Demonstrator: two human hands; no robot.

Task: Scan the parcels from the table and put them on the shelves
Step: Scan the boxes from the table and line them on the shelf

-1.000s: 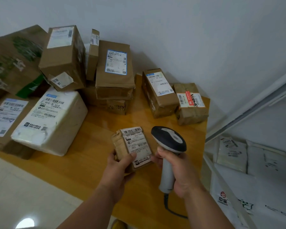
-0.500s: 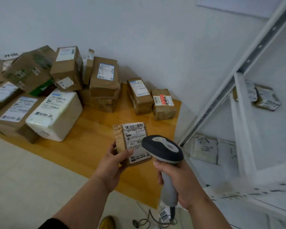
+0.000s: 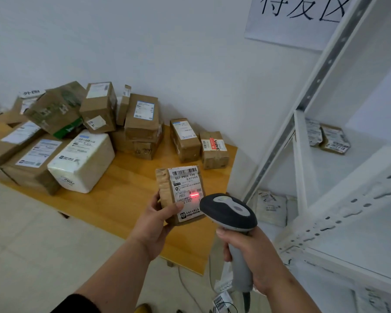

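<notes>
Small brown parcel, white shipping label up, is held above the near edge of the wooden table, the left hand gripping its lower left side with the thumb across the label. The right hand is wrapped round the grip of a grey barcode scanner, whose head sits just beside the parcel. A red scan line now glows on the label, unlit half a second ago. Cardboard boxes and a white foam box crowd the table against a white wall. White metal shelving at right holds several small packets.
</notes>
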